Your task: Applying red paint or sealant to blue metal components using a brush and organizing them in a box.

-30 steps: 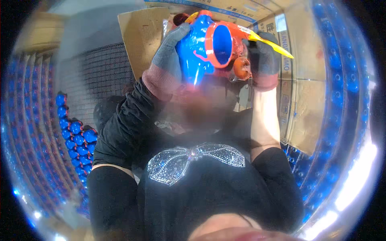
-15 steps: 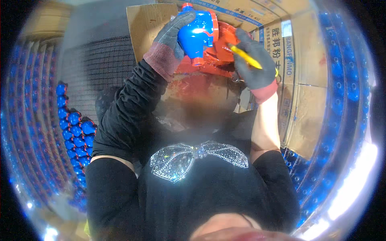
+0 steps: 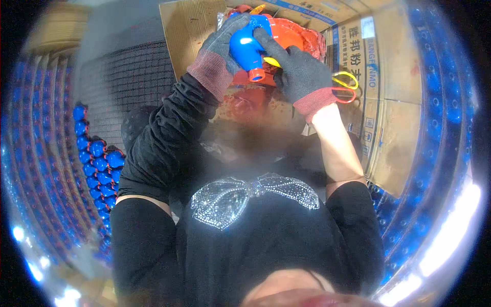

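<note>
My left hand (image 3: 225,43), in a dark grey glove with a reddish cuff, grips a glossy blue casting (image 3: 243,48) with an orange-red threaded mouth at its lower end. My right hand (image 3: 304,71), gloved alike, lies against the casting's right side, its index finger stretched onto the blue surface. Its other fingers curl round a slim yellow tool (image 3: 272,62), whose kind is mostly hidden. Yellow and orange loops (image 3: 348,87) stick out beyond that hand. Behind the casting sits a mass of orange-red material (image 3: 302,38), in an opened cardboard box (image 3: 192,30).
Cardboard panels (image 3: 394,117) stand at the right. Rows of similar blue castings (image 3: 99,163) are stacked at the left, and more blue pieces (image 3: 434,102) line the right rim. A dark mesh surface (image 3: 135,77) lies at the upper left.
My right hand has moved left onto the casting, and the yellow tool has moved with it. The casting has turned slightly in my left hand; an orange-yellow tip now shows above it.
</note>
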The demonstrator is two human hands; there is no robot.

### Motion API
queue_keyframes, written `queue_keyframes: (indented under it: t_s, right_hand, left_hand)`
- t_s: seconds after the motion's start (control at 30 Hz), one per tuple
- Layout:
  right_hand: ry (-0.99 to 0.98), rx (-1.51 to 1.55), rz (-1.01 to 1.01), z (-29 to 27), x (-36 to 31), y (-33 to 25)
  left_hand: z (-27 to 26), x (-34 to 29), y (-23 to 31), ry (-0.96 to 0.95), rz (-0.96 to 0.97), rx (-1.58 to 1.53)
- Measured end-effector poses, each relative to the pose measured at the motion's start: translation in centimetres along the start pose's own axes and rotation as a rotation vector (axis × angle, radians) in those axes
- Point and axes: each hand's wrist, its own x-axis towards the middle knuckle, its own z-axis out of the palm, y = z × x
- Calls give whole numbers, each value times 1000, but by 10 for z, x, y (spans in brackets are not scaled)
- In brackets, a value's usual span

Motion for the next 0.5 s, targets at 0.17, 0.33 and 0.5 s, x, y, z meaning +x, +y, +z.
queue_keyframes:
  t_s: [0.17,0.33,0.5]
  right_hand:
    - [69,34,-10,9,-3,3]
    - [99,11,2,16,-2,7]
    - [26,-76,14,18,-1,5]
  left_hand:
    - [-6,0,1,-38,0,-23]
    - [-5,-7,9,18,-13,-5]
    - [-13,-4,9,35,-40,27]
